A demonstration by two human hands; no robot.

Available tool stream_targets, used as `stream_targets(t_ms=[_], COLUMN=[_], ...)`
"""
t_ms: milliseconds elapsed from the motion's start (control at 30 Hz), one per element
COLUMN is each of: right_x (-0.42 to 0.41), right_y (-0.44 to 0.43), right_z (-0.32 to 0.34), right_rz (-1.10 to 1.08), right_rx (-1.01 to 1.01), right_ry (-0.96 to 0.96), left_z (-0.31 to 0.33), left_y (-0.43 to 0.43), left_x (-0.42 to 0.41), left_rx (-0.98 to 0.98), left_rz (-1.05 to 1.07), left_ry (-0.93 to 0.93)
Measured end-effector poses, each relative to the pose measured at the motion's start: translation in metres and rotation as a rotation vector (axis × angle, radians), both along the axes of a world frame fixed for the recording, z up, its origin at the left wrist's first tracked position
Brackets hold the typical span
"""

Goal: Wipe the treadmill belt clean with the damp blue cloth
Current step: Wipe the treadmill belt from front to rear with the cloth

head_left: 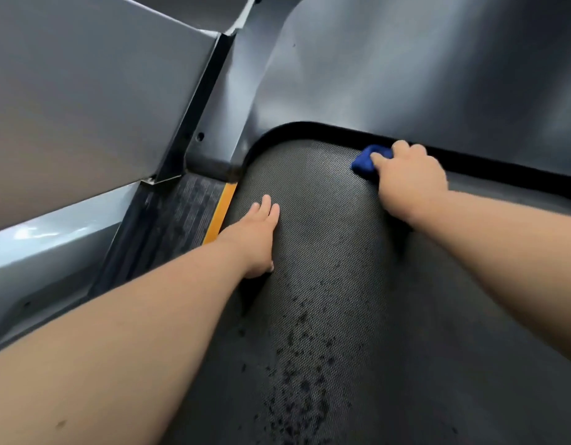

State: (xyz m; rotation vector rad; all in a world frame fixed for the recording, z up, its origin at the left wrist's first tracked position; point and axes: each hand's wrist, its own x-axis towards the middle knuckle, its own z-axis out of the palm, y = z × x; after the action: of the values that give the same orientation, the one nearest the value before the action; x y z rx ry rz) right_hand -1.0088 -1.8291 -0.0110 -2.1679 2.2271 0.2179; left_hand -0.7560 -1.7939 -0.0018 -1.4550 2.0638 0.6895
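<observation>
at the belt (325, 252) front, gripped blue cloth (365, 161) in curled right fingers (381, 159), left fingers (266, 205) flat together; best dragged back firmly through dark specks (303, 364).

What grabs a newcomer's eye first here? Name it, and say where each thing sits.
The bright blue cloth stands out first, bunched under the right hand at the far end of the grey treadmill belt, close to the black rim. Next come the dark specks scattered down the belt's near middle. A yellow strip runs along its left edge, beside the left hand, which lies flat on the belt.
</observation>
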Motion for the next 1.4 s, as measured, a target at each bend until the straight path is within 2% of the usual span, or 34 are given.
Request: stream_targets(t_ms=[100, 200, 267, 333, 433, 500, 633, 700, 767, 833, 900, 933, 967, 1000, 1100, 1133, 1167, 1200, 1233, 1267, 1333, 1367, 1400], right_x=[0.044, 0.077, 0.061, 0.033, 0.005, 0.023, 0.076, 0.064, 0.038, 0.004, -0.014, -0.006, 0.008, 0.025, 0.057, 0.049, 0.032, 0.014, -0.004, -0.022, -0.046, -0.04, -0.025], right_y=[0.033, 0.072, 0.065, 0.044, 0.019, 0.029, 0.088, 0.086, 0.065, 0.042, 0.033, 0.036, 0.043, 0.054, 0.09, 0.091, 0.086, 0.08, 0.072, 0.065, 0.054, 0.054, 0.057], right_z=[-0.003, -0.015, -0.023, -0.023, -0.014, -0.009, -0.022, -0.029, -0.03, -0.028, -0.022, -0.018, -0.014, -0.014, -0.022, -0.023, -0.023, -0.023, -0.022, -0.02, -0.014, -0.01, -0.007], right_rz=[0.116, 0.45, 0.555, 0.388, -0.039, -0.055, 0.405, 0.529, 0.371, -0.044, -0.48, -0.554, -0.501, -0.356, 0.259, 0.395, 0.434, 0.343, 0.157, -0.107, -0.673, -0.793, -0.735], right_rx=[0.039, 0.082, 0.035, 0.003, -0.071, -0.049, 0.071, 0.046, -0.035, -0.139, -0.144, -0.114, -0.071, -0.046, 0.097, 0.095, 0.052, 0.002, -0.05, -0.066, -0.052, -0.016, 0.038], right_ry=[-0.133, -0.304, -0.288, -0.222, -0.19, -0.213, -0.393, -0.402, -0.351, -0.293, -0.326, -0.321, -0.304, -0.32, -0.442, -0.433, -0.405, -0.364, -0.303, -0.277, -0.351, -0.371, -0.33], left_z=[-0.001, -0.005, -0.007, -0.008, -0.008, -0.009, -0.007, -0.007, -0.008, -0.007, -0.005, -0.004, -0.002, -0.001, -0.001, -0.001, -0.002, -0.002, -0.003, -0.003, -0.005, -0.006, -0.006], left_y=[-0.004, -0.005, -0.005, -0.005, -0.004, -0.005, -0.004, -0.003, -0.003, -0.003, -0.003, -0.003, -0.004, -0.004, -0.004, -0.004, -0.005, -0.005, -0.005, -0.005, -0.002, -0.001, -0.001], left_x=[0.0, 0.003, 0.003, 0.003, 0.005, 0.005, 0.002, 0.002, 0.003, 0.005, 0.006, 0.006, 0.006, 0.005, 0.003, 0.003, 0.003, 0.003, 0.003, 0.003, 0.002, 0.002, 0.002], left_rx=[0.023, 0.036, 0.03, 0.027, 0.031, 0.033, 0.026, 0.027, 0.033, 0.038, 0.045, 0.048, 0.05, 0.048, 0.036, 0.036, 0.036, 0.033, 0.031, 0.029, 0.02, 0.016, 0.014], left_rz=[-0.002, 0.003, 0.007, 0.006, 0.016, 0.016, 0.01, 0.017, 0.02, 0.012, 0.007, 0.009, 0.01, 0.01, 0.003, 0.001, -0.005, -0.01, -0.011, -0.009, -0.001, 0.002, 0.006], left_ry=[0.02, 0.04, 0.047, 0.051, 0.05, 0.061, 0.059, 0.059, 0.061, 0.059, 0.061, 0.062, 0.064, 0.065, 0.053, 0.049, 0.044, 0.04, 0.035, 0.031, 0.028, 0.025, 0.02])
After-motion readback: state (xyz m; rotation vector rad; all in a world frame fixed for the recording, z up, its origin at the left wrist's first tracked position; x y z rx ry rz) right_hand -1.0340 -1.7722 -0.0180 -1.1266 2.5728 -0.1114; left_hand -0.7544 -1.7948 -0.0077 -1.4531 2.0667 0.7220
